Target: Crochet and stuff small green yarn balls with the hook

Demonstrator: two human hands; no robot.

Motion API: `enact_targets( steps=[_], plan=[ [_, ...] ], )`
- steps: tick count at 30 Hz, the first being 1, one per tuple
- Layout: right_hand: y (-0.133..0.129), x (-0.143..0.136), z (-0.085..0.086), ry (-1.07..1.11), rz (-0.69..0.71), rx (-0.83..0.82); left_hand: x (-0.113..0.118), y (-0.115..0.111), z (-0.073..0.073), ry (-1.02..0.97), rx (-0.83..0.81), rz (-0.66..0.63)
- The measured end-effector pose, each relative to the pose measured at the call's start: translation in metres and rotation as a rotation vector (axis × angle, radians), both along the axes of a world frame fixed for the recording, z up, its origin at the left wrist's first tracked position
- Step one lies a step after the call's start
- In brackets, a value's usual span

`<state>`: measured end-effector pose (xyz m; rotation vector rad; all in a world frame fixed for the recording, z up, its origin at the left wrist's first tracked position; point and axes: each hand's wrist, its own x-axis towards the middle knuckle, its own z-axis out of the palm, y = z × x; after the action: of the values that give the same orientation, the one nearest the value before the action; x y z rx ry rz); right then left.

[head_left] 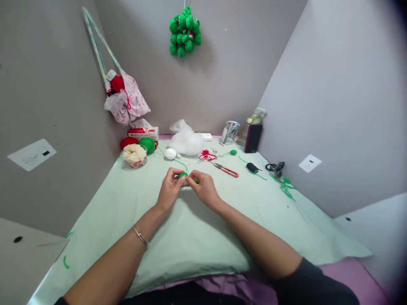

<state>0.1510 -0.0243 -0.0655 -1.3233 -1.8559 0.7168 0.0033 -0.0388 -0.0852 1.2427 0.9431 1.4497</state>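
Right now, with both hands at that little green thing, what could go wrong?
The green yarn running past the white ball might tangle. The green thing, held in the left hand beside the right hand, could slip. The scissors lie nearby, so a careless reach might end in a poke.

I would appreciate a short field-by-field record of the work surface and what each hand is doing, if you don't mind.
Left hand: holds a small green yarn piece
Right hand: meets the left at the same piece; exact grip hidden
Left wrist: silver-coloured bracelet
Cutting tool: orange-handled snips, lying on the table cover
Beyond the hands: white stuffing, tangled red yarn
Left side: green yarn ball
Hanging above: green knitted-looking cluster
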Motion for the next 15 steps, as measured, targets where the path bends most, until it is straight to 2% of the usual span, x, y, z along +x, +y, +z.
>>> enact_targets(
  steps=[5, 11, 13, 15],
  plan=[
    [-0.011, -0.005, 0.004, -0.177, 0.052, 0.041, -0.003, 0.01, -0.01, 0.031, -0.054, 0.029],
    [-0.022, -0.026, -0.004, -0.321, 0.08, 0.051, -0.004, 0.016, -0.021, 0.023, -0.116, 0.087],
    [-0.022, -0.027, -0.002, -0.338, 0.089, 0.052, -0.005, 0.017, -0.021, -0.007, -0.13, 0.1],
    [-0.018, -0.019, 0.008, -0.345, 0.117, 0.062, -0.008, 0.018, -0.019, -0.045, -0.137, 0.118]
  ],
)
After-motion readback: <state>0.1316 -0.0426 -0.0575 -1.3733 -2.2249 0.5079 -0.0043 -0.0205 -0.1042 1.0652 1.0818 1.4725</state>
